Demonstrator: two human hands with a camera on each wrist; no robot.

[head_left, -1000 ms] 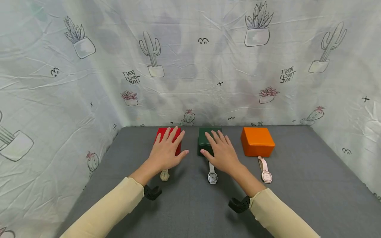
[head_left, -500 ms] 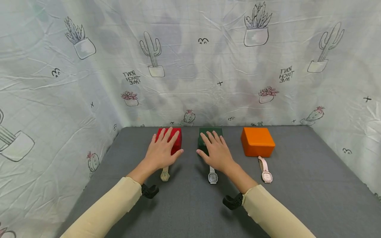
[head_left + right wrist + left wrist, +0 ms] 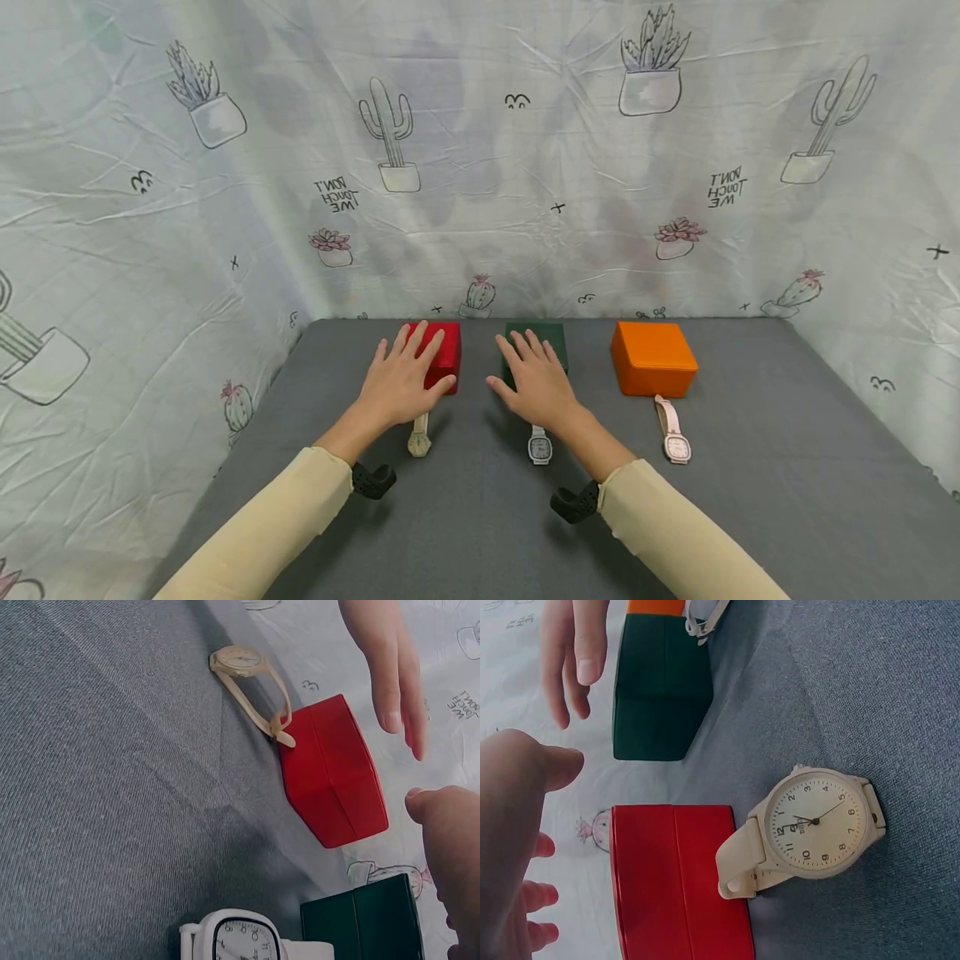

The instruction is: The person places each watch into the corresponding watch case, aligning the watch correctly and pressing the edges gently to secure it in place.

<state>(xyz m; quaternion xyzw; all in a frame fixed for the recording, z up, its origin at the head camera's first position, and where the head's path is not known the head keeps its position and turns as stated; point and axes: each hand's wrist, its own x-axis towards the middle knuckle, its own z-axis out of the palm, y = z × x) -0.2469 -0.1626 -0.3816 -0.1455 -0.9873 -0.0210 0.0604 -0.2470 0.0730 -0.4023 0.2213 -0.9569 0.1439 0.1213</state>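
Note:
My left hand [image 3: 397,379] hovers with spread fingers over the red box [image 3: 447,354], covering part of it in the head view. In the left wrist view a cream watch [image 3: 814,822] lies against the front of that box, its round dial facing up. My right hand [image 3: 538,383] is spread above the dark green box [image 3: 553,337]. Just in front of that box lies a white watch [image 3: 539,447] with a squarish case. Both hands hold nothing, and the wrist views show them apart from the boxes.
Farther right stands an orange box [image 3: 654,358], with a pink watch [image 3: 674,437] in front of it. The grey table [image 3: 787,467] meets a white patterned cloth [image 3: 480,167] at the back and left.
Both hands have shifted a little to the left, with fingers still spread. More of the red box shows now. The boxes and watches have stayed in place.

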